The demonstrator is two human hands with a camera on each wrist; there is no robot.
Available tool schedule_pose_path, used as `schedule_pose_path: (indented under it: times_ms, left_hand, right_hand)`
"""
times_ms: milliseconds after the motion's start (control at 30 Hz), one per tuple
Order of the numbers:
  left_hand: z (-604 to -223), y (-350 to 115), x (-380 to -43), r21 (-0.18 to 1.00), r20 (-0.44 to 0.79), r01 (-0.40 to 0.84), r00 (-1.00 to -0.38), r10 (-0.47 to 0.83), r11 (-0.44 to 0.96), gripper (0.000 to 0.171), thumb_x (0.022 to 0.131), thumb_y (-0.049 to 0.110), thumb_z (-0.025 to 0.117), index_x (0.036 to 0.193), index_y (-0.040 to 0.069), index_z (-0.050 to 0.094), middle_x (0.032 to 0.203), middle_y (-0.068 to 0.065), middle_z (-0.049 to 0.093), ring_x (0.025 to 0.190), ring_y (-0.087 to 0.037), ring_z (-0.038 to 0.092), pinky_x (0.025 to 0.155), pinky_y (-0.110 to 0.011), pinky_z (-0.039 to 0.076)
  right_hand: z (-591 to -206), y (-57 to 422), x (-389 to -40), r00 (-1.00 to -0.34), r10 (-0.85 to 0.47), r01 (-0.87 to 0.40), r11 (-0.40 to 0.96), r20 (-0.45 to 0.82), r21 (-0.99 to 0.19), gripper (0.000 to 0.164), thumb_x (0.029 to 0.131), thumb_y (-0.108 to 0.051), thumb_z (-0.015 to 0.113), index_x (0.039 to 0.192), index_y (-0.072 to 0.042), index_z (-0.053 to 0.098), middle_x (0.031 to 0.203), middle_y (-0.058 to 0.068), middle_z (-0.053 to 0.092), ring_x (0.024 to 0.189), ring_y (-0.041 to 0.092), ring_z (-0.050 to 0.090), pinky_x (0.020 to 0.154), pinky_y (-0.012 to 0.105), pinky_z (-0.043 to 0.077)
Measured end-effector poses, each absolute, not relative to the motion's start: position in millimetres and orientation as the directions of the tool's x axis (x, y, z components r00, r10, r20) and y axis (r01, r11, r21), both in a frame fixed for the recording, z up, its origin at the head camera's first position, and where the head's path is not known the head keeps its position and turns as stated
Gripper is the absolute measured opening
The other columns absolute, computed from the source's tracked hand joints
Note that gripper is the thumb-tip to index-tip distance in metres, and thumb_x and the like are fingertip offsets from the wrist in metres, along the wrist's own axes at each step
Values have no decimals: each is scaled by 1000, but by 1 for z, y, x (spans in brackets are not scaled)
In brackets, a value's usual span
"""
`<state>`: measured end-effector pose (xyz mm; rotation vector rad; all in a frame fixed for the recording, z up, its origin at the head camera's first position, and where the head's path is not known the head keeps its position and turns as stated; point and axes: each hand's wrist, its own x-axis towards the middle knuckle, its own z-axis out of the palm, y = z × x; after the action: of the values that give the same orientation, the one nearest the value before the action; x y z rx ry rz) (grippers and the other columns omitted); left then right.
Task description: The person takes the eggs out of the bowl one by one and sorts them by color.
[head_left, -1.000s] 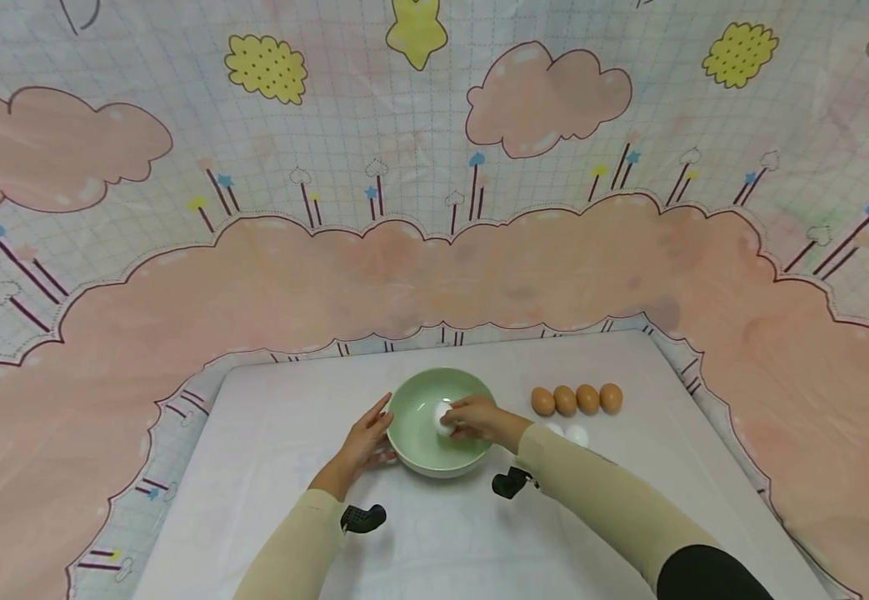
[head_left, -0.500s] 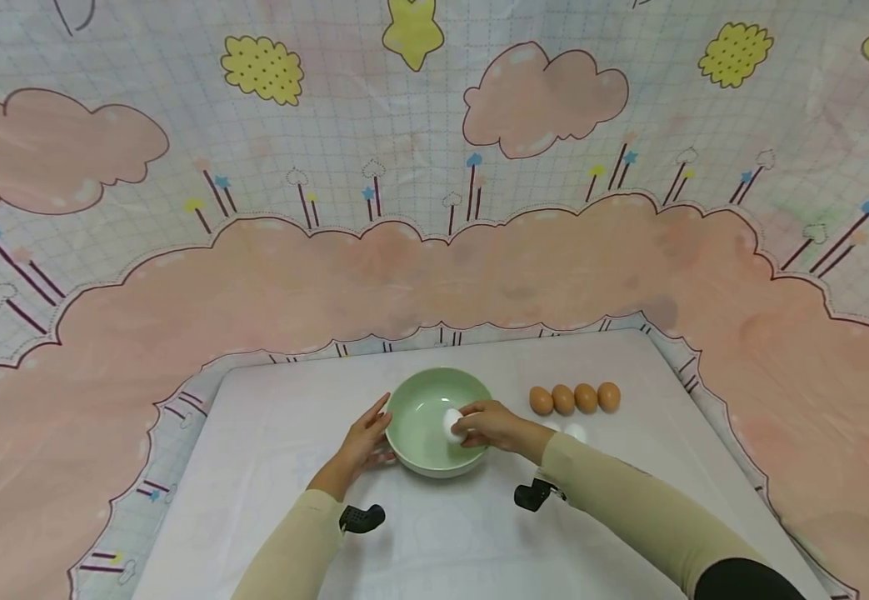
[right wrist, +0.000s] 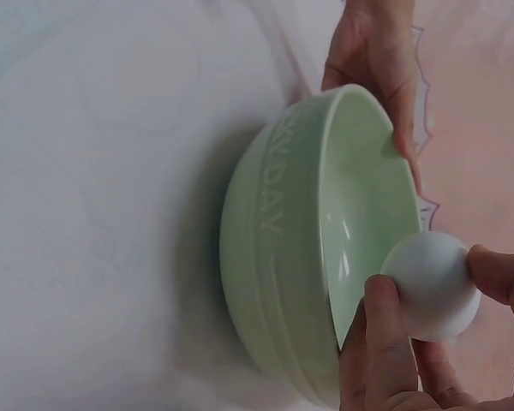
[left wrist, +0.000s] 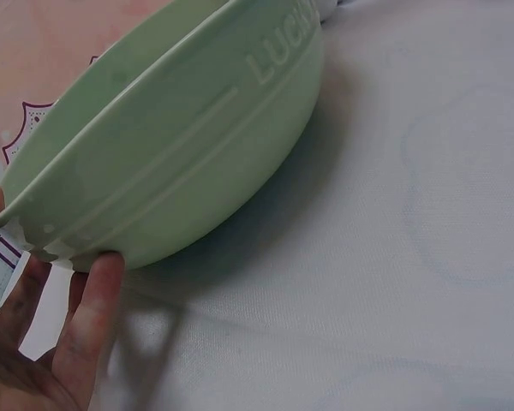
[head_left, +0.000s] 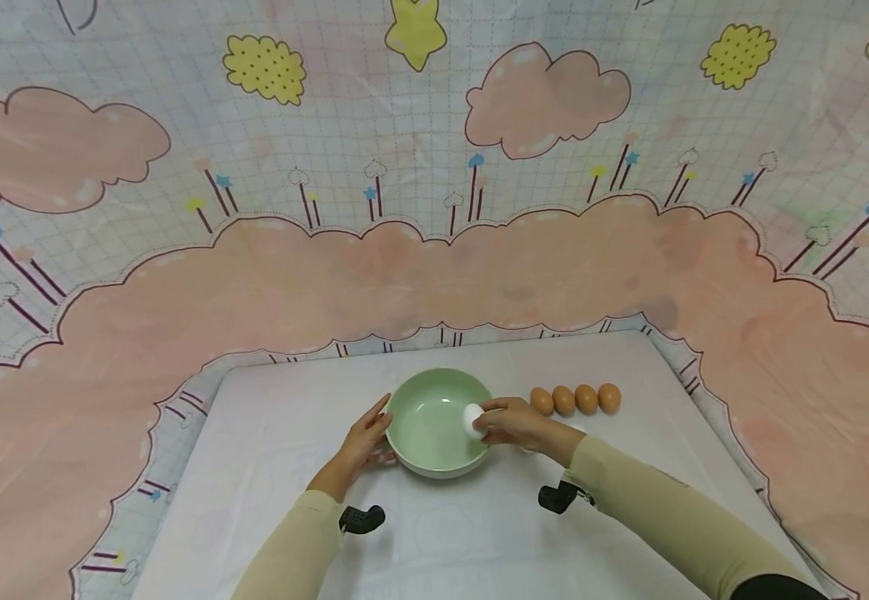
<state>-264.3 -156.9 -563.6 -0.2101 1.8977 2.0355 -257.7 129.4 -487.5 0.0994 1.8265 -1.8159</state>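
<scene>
A pale green bowl stands on the white-covered table, raised lettering around its outer wall. At its left side my left hand holds it, one digit at the rim and other fingertips low against the outer wall. My right hand pinches a white egg between thumb and fingers. In the head view the egg overlaps the bowl's right rim. Seen from the right wrist, the egg is close beside the rim and looks whole. The visible inside of the bowl shows only bare green surface.
Several brown eggs lie in a row right of the bowl, just beyond my right wrist. The white tabletop ends at a patterned cloth backdrop. A black wrist camera hangs under my right forearm.
My right hand has carried the white egg rightward from over the bowl's middle to its right rim. White eggs near the brown row are now mostly hidden by my right arm. My left hand stays put.
</scene>
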Motion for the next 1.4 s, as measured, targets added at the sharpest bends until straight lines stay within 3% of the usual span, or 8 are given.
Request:
schedule_pose_path:
  times_ms: [500,667,933,1067,1400]
  left_hand:
    - [-566,-155,-264,939,-338,-344,-931,135,-22,52,90,38,51,139,35,32,143,-15,24,119,-41,38,74,-44,52]
    - [-564,-154,-264,934,-351,-357,-928,126,-30,50,91,36,50,139,36,33,142,-13,26,118,-40,40,74,-44,52]
    - [-561,-154,-263,936,-346,-351,-930,124,-20,50,92,36,49,139,36,32,142,-14,25,118,-41,39,75,-44,52]
    - [-562,-155,-263,939,-339,-343,-933,126,-15,51,92,37,49,139,36,32,142,-15,25,118,-42,38,74,-44,52]
    - [-562,-154,-263,941,-334,-339,-935,123,-21,50,92,36,49,139,36,33,142,-14,26,119,-41,38,75,-44,52]
  right_hand:
    - [-489,170,-258,-851,-297,422,105,-434,-900,49,83,-4,61,125,10,42,115,21,48,86,24,60,79,33,51]
    - [-492,183,-258,-857,-298,412,96,-421,-906,50,84,-4,59,127,11,38,119,23,45,96,31,57,81,35,50]
    - [-490,203,-257,-857,-302,410,92,-418,-907,50,85,-5,56,127,12,35,133,22,29,105,31,51,85,34,48]
    - [-489,216,-256,-858,-298,409,100,-419,-907,55,87,-7,55,132,12,30,132,26,30,107,33,50,87,36,47]
    - [-492,242,-252,-873,-258,406,86,-414,-910,61,86,-6,55,133,15,23,132,27,28,100,27,52,86,34,48]
